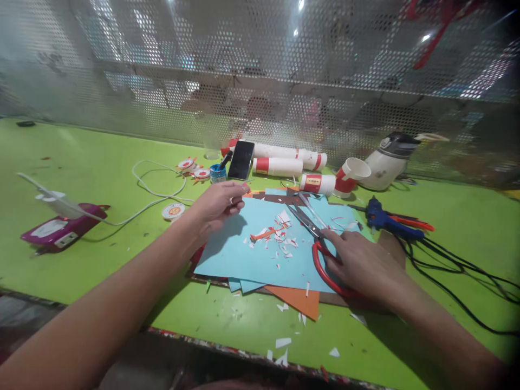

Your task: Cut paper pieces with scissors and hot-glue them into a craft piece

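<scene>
Light blue paper sheets (pixel 235 238) lie on the green table, with orange paper (pixel 298 300) sticking out beneath. White, red and orange scraps (pixel 284 233) are scattered over the blue sheet. My right hand (pixel 357 260) is on the red-handled scissors (pixel 320 260), whose blades point up and left over the paper. My left hand (pixel 221 203) hovers at the sheet's upper left edge, thumb and fingers pinched together; a tiny reddish bit shows at the fingertips, too small to name.
Behind the paper are a phone (pixel 241 160), a blue paint jar (pixel 218 173), paper cups (pixel 351 176) and a kettle-like pot (pixel 390 160). A blue glue gun (pixel 390 221) with black cables lies right, a purple power strip (pixel 65 230) left. Perforated metal panel (pixel 260 70) stands behind.
</scene>
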Tool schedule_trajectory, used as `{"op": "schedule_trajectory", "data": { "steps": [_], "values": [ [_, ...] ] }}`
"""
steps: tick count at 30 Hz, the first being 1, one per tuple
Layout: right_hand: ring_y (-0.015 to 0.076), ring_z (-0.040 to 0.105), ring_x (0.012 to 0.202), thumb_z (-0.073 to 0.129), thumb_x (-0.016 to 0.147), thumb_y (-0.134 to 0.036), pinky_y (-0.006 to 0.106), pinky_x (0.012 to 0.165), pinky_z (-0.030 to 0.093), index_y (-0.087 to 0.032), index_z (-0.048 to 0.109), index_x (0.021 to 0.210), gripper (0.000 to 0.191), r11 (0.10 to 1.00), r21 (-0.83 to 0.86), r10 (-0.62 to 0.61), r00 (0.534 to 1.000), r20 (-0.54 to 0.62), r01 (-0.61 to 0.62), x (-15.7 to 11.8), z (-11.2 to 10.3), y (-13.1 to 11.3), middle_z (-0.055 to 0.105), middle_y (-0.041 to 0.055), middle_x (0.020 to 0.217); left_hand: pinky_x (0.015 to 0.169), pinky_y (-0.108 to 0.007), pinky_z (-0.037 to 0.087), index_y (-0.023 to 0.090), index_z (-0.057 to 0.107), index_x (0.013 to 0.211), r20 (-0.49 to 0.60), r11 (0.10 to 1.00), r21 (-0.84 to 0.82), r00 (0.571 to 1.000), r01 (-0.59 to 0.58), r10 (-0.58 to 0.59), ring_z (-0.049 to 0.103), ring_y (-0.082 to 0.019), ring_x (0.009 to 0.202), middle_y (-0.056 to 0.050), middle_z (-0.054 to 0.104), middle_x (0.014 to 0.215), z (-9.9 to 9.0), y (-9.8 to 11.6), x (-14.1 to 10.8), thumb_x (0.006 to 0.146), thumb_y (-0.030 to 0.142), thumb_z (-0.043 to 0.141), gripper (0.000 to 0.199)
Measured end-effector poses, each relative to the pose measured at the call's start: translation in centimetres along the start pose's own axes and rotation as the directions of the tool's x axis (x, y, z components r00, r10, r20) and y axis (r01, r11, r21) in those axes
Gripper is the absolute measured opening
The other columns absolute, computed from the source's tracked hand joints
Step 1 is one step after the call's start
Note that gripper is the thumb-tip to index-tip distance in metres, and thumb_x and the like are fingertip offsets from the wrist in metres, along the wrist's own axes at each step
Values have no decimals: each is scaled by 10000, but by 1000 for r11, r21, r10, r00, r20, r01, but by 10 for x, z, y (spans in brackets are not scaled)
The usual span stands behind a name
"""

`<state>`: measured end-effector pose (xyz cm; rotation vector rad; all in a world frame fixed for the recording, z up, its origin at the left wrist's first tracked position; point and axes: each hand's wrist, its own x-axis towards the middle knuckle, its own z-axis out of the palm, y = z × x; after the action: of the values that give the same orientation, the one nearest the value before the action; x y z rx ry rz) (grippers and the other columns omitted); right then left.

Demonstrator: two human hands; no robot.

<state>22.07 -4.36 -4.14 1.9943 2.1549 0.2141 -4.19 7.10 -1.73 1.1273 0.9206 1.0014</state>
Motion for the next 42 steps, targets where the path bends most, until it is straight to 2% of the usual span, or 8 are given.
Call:
{"op": "schedule_trajectory", "data": {
  "steps": [5, 9, 16, 21, 24, 31, 38, 42],
  "values": [
    [277, 587, 780, 481, 826, -295, 265, 495, 227, -198, 504, 1253, 438, 992, 106, 63, 998, 26, -65, 3, 3, 1, 594, 122, 879, 370, -152, 236, 143, 540, 623, 25, 973, 220, 997, 70, -77, 423, -42, 375, 52, 478, 468, 0, -17, -3, 695, 138, 680, 158],
    [289, 593, 883, 511, 789, -298, 278, 554, 336, -179, 480, 1269, 496, 967, 218, 125, 991, 42, -131, 4, 2, 2, 606, 132, 983, 375, -184, 325, 162, 541, 631, 66, 918, 391, 992, 73, -107, 532, -116, 375, 21, 552, 428, 0, -28, -4, 708, 140, 683, 163],
    [214, 571, 651, 518, 802, -412, 284, 546, 398, -211, 551, 1151, 404, 855, 474, 214, 976, 49, -211, 0, -13, 2, 624, 49, 798, 520, -269, 489, 178, 498, 687, 156, 870, 492, 982, 13, -103, 652, -173, 504, -36, 667, 548, 12, -32, -8, 807, 166, 592, 153],
    [226, 595, 709, 548, 781, -340, 304, 585, 440, -228, 612, 1131, 372, 832, 551, 113, 992, -48, -68, -10, -16, 1, 663, 72, 866, 531, -276, 509, 167, 480, 707, 177, 926, 349, 960, 144, -216, 676, -184, 536, -66, 684, 581, 22, -28, -11, 825, 161, 579, 154],
    [232, 628, 811, 564, 799, -306, 317, 664, 477, -274, 625, 1172, 379, 825, 565, -8, 1000, -7, 11, -15, -14, -1, 681, 75, 984, 479, -259, 502, 166, 493, 704, 122, 946, 306, 982, 103, -146, 675, -198, 532, -30, 635, 522, 17, -22, -10, 791, 175, 623, 157],
    [243, 604, 748, 555, 825, -297, 366, 644, 457, -336, 651, 1118, 311, 936, 331, -148, 987, 70, 117, -22, -15, 8, 623, 65, 853, 390, -215, 438, 170, 514, 676, -37, 957, 289, 999, 1, 10, 642, -176, 486, 18, 563, 531, -2, -14, -5, 712, 154, 653, 144],
    [232, 566, 698, 572, 812, -292, 377, 581, 446, -434, 615, 1133, 354, 944, 260, -223, 974, 47, 203, -30, -18, 27, 588, 50, 849, 390, -187, 289, 154, 563, 619, 51, 877, 477, 994, 57, -93, 404, -67, 363, 19, 525, 418, 7, -18, -7, 722, 177, 657, 142],
    [216, 572, 689, 597, 773, -209, 369, 565, 454, -449, 603, 1130, 430, 937, 245, -260, 966, 5, 251, -36, -15, 30, 592, 56, 871, 403, -196, 251, 155, 574, 613, 67, 877, 467, 984, 114, -163, 380, -64, 374, 29, 498, 417, 11, -15, -8, 730, 169, 643, 137]
  ]
}}
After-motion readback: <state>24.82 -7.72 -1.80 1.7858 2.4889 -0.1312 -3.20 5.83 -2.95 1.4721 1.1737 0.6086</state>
